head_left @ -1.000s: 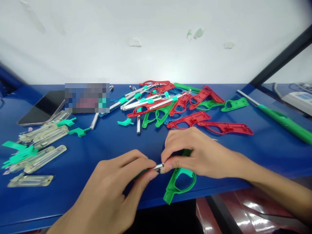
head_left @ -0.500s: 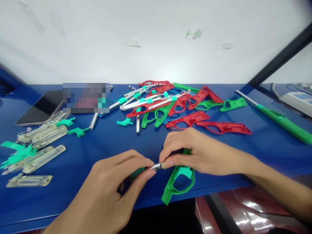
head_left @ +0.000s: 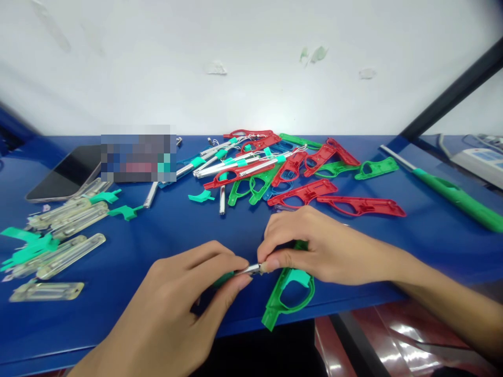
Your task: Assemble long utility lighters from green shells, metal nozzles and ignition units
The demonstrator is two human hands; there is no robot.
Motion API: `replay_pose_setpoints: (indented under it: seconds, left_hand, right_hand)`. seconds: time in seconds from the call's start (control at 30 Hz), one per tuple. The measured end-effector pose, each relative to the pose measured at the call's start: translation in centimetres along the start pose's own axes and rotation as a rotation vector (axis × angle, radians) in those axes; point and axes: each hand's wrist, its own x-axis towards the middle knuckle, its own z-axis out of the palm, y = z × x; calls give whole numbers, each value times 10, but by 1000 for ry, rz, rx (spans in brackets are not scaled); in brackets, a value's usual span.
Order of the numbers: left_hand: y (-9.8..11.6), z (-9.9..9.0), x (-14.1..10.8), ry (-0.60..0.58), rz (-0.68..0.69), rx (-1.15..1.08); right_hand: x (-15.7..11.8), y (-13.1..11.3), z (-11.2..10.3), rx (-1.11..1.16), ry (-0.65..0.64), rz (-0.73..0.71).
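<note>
Between my two hands is a silver lighter tube (head_left: 250,269), with a dark green part at its left, mostly hidden under my fingers. My left hand (head_left: 184,293) pinches the tube between thumb and fingers. With thumb and forefinger together, my right hand (head_left: 306,248) grips the tube's right end; any small piece at that tip is too small to make out. Below my right hand lies a green lighter handle half (head_left: 271,313) near the table's front edge. A teal trigger (head_left: 299,277) sits in it, and its upper part is covered by the hand.
Red handle halves (head_left: 363,205), green and blue ones and several silver tubes (head_left: 257,166) with wires lie piled ahead on the blue table (head_left: 165,230). Clear fuel tanks (head_left: 73,255) and teal triggers (head_left: 33,248) are at left, near a phone (head_left: 65,173). A whole green lighter (head_left: 458,199) rests at right.
My hands stay in nearly the same place. Slightly more of the silver tube shows between my fingertips, and the right fingertips have shifted a touch to the right.
</note>
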Motion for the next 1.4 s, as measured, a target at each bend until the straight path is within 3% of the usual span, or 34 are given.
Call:
replay_pose_setpoints:
  seconds: [0.13, 0.27, 0.7, 1.23, 1.4]
  left_hand:
    - [-1, 3, -7, 55, 131, 231]
    - [-1, 5, -12, 44, 180, 339]
    - [-2, 2, -13, 87, 227, 422]
    - [-6, -1, -18, 1, 176, 381]
    - [-5, 5, -18, 45, 153, 369]
  right_hand:
    - [-1, -1, -1, 43, 9, 4]
    - [0, -2, -2, 86, -3, 23]
    - [1, -7, -5, 115, -27, 87]
    - [1, -8, -6, 135, -27, 99]
    - [0, -9, -6, 133, -24, 112]
